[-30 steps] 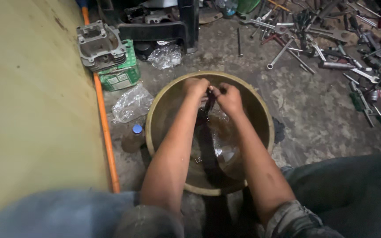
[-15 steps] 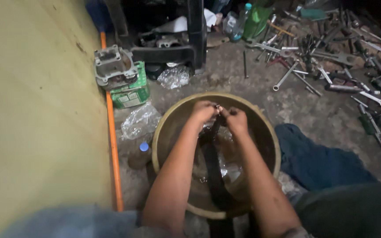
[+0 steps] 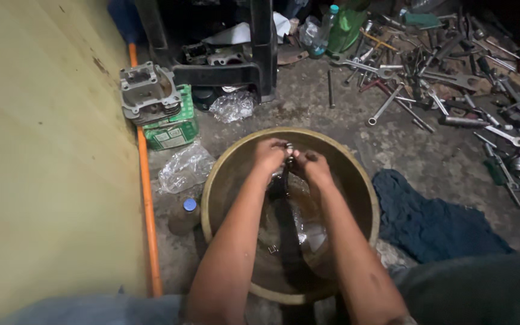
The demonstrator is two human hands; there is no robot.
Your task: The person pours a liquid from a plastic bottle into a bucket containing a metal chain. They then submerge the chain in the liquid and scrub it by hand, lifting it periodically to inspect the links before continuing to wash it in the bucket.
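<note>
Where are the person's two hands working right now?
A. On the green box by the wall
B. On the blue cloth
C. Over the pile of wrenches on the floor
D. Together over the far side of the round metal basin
D: the left hand and right hand meet around a small dark part above the round metal basin, away from the wrenches and the blue cloth.

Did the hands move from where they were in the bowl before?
No. Left hand and right hand stay together by the bowl's far rim.
</note>
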